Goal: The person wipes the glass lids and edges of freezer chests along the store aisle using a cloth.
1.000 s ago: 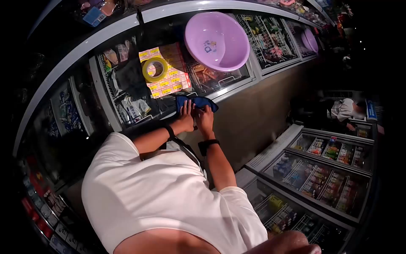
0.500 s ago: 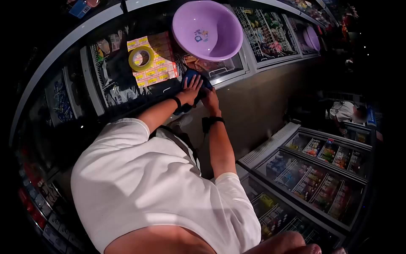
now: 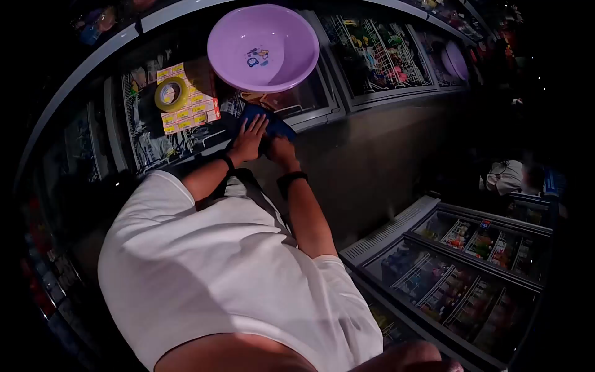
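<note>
At the front edge of the chest freezer lies a dark blue cloth-like item (image 3: pixel 280 128); its exact kind is hard to make out in the dim light. My left hand (image 3: pixel 249 139) rests flat on it, fingers stretched out and slightly spread. Just to the right, my right hand (image 3: pixel 283 152) is curled against the lower edge of the same item, its fingertips hidden. Beyond both hands stands a light purple basin (image 3: pixel 291 59) with a small cartoon print. To the left, a roll of yellowish tape (image 3: pixel 160 99) sits on a sheet of pink and yellow labels (image 3: pixel 199 110).
Glass-topped freezers with wire baskets (image 3: pixel 378 53) run along the far side, with another purple basin (image 3: pixel 455 60) farther right. More freezers (image 3: pixel 458 273) stand at the lower right, across a strip of floor (image 3: pixel 372 155). A person in white (image 3: pixel 505 177) is at the far right.
The basin, tape and labels appear farther left as the view has shifted. My right hand is more curled and lower against the blue item, which looks more spread out. My left hand stays on it.
</note>
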The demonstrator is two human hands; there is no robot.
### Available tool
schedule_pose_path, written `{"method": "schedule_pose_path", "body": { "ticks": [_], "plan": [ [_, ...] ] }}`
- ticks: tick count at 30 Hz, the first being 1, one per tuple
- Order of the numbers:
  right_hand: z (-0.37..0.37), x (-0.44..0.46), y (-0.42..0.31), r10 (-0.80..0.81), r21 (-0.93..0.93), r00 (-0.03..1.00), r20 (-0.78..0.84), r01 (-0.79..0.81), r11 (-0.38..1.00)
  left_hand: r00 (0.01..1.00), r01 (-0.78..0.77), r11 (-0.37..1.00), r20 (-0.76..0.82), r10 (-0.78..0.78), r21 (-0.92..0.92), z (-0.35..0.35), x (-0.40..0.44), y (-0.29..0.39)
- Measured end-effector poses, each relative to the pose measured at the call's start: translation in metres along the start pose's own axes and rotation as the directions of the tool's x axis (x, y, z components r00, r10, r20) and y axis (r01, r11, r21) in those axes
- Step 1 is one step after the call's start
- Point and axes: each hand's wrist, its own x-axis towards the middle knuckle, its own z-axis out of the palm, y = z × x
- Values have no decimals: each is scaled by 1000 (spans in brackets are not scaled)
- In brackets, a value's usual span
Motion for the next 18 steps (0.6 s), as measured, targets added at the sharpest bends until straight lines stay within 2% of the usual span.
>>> {"method": "schedule_pose_path", "body": {
  "ticks": [1,2,3,4,6,7,8,10,12,13,14,16,18],
  "plan": [
    [9,2,15,-69,102,997,-17,70,992,998,-5,997,-59,0,-82,-6,1,7],
    [17,6,31,-138,194,989,-43,144,970,1000,12,996,-26,-14,-84,-14,3,12],
    [32,16,48,-117,151,987,113,100,984,999,15,996,-26,-18,-91,-14,8,14],
    [19,9,44,-124,219,990,64,108,970,999,20,995,-27,-23,-99,-12,11,16],
    [-5,14,37,-86,126,992,92,74,989,999,38,998,-23,-39,-41,1,22,17],
    [-13,12,42,-109,63,993,49,106,992,999,47,998,-12,-47,-34,1,31,22],
    [-23,19,48,-78,64,988,136,70,995,998,56,998,1,-56,-24,0,38,26],
    [-37,27,63,-46,-21,996,72,48,999,997,61,998,40,-62,28,6,58,42],
    [-56,35,88,7,-9,1000,28,-6,1000,996,77,989,39,-82,122,12,94,58],
    [-60,39,102,63,-1,998,-10,-63,998,998,13,1000,-69,-14,-7,19,112,65],
    [-66,38,118,61,-4,996,-68,-61,998,999,4,1000,-51,-4,5,25,127,74],
    [-72,36,143,160,-27,979,-129,-165,986,990,-71,997,-124,67,-25,33,158,94],
    [-80,30,163,249,-42,950,-188,-261,964,991,-95,980,-73,109,177,41,197,113]
  ]
}}
